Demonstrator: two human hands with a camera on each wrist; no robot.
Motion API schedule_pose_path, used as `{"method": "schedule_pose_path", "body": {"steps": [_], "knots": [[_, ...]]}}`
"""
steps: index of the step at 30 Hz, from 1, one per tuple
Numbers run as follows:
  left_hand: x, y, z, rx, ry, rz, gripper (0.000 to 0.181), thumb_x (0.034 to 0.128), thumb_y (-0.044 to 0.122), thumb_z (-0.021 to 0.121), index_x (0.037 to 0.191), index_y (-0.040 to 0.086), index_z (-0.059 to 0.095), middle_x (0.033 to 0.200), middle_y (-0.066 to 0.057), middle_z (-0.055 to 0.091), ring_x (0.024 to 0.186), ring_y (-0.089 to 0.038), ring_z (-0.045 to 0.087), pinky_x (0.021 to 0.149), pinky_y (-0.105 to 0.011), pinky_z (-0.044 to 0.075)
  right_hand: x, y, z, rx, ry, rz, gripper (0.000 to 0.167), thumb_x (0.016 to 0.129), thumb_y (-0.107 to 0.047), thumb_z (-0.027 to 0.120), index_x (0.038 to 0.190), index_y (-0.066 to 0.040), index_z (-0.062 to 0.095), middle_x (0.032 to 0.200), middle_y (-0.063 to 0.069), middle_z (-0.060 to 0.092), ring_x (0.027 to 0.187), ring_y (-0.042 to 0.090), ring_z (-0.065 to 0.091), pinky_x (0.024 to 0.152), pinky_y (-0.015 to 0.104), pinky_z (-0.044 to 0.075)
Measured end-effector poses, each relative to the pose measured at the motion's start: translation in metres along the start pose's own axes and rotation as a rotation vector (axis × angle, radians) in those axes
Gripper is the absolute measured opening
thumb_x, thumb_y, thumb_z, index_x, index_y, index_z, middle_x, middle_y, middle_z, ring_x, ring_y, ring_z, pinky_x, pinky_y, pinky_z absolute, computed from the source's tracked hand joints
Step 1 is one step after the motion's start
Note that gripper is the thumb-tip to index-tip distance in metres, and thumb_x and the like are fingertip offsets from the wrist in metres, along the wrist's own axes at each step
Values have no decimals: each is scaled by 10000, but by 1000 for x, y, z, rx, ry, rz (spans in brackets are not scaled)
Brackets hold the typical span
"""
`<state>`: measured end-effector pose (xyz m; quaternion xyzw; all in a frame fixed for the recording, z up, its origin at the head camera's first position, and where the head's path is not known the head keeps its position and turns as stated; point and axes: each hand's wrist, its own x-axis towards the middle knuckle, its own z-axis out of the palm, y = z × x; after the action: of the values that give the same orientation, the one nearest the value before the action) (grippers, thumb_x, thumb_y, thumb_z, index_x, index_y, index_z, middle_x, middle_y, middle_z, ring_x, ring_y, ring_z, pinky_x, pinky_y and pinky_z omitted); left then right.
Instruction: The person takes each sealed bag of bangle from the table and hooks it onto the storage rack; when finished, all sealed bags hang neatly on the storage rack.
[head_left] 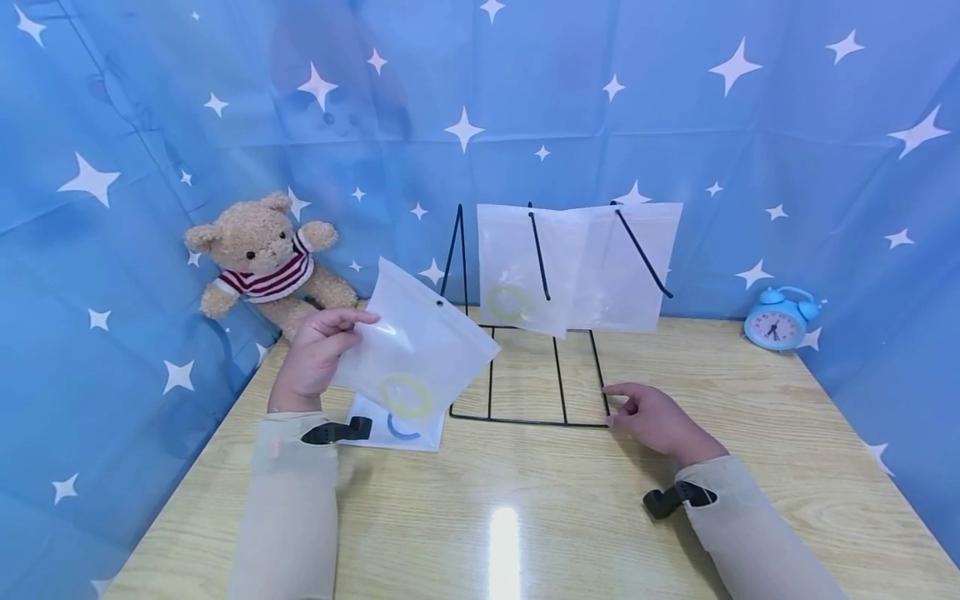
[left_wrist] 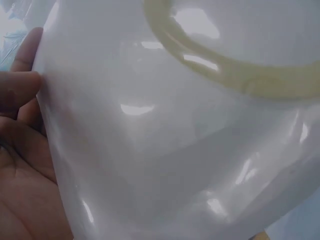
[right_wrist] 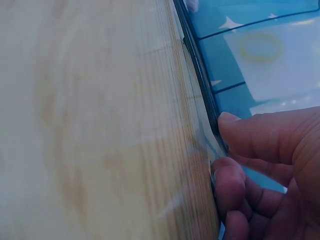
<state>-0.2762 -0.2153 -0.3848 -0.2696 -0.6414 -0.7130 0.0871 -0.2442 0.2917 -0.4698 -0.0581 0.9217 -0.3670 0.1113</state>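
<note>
My left hand [head_left: 318, 354] pinches a frosted zip bag [head_left: 442, 350] by its left edge, thumb against fingers. The bag hangs tilted and has a small hole near its top strip; a yellow ring [head_left: 406, 395] shows through it. The left wrist view shows this bag [left_wrist: 125, 150] close up, with the thumb on its edge. At the front right corner of a black wire rack [head_left: 525, 422], my right hand [head_left: 660, 421] holds the wire between thumb and curled fingers. Two more frosted bags [head_left: 517, 250] hang on the rack's slanted prongs [head_left: 643, 254], one with a yellow ring.
Under the held bag, a white packet [head_left: 420, 440] with a blue arc lies on the wooden table [head_left: 570, 517]. A teddy bear [head_left: 262, 279] leans at the back left. A blue alarm clock [head_left: 776, 321] stands at the back right, before a starry blue curtain [head_left: 420, 50].
</note>
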Motion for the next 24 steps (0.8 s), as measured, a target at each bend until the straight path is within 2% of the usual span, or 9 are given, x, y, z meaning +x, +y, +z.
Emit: {"method": "schedule_pose_path", "body": {"steps": [5, 9, 11, 15, 18, 22, 24], "knots": [[0, -1, -1, 8, -19, -21, 530, 955, -181, 496, 1090, 200, 840, 1137, 91, 790, 911, -85, 717, 795, -220, 593, 0, 1, 0, 3, 0, 2, 550, 1002, -176, 715, 1508, -31, 556, 908, 76, 631, 730, 225, 532, 605, 334, 429], [1, -4, 0, 18, -11, -20, 544, 954, -195, 492, 1107, 201, 833, 1186, 115, 775, 971, -68, 702, 814, -201, 577, 0, 2, 0, 0, -2, -1, 553, 1001, -179, 718, 1508, -31, 557, 907, 75, 630, 740, 226, 536, 617, 340, 429], [1, -5, 1, 23, -3, -16, 552, 952, -201, 486, 1117, 199, 829, 1196, 118, 772, 1050, -57, 686, 855, -190, 563, 0, 2, 0, 1, -1, -1, 549, 1000, -177, 718, 1505, -31, 560, 907, 75, 629, 741, 226, 536, 618, 342, 430], [2, -8, 5, -4, 14, -9, 549, 950, -214, 474, 1146, 168, 816, 1211, 130, 763, 1281, -49, 606, 1063, -186, 461, 0, 2, 0, -5, 1, -3, 547, 1002, -176, 718, 1505, -31, 561, 906, 74, 633, 732, 225, 535, 609, 339, 431], [3, -9, 8, -11, 34, -16, 528, 962, -199, 482, 1167, 166, 804, 1216, 133, 759, 1340, -51, 573, 1143, -187, 388, 0, 2, 0, -10, 3, -1, 549, 1001, -177, 719, 1506, -31, 560, 912, 73, 637, 736, 223, 538, 609, 338, 433], [5, -9, 10, 2, 49, -39, 447, 997, -141, 504, 1231, 122, 778, 1232, 83, 757, 1158, -88, 675, 989, -221, 539, 1, 2, 0, -8, 3, 0, 555, 997, -176, 722, 1506, -30, 560, 920, 74, 639, 758, 225, 547, 630, 345, 438], [5, -9, 11, 8, 55, -51, 422, 1008, -125, 509, 1264, 96, 760, 1242, 71, 750, 1093, -96, 693, 917, -227, 572, 1, 2, 0, -9, 4, 0, 555, 995, -178, 723, 1505, -31, 561, 921, 73, 643, 770, 225, 554, 646, 349, 442]]}}
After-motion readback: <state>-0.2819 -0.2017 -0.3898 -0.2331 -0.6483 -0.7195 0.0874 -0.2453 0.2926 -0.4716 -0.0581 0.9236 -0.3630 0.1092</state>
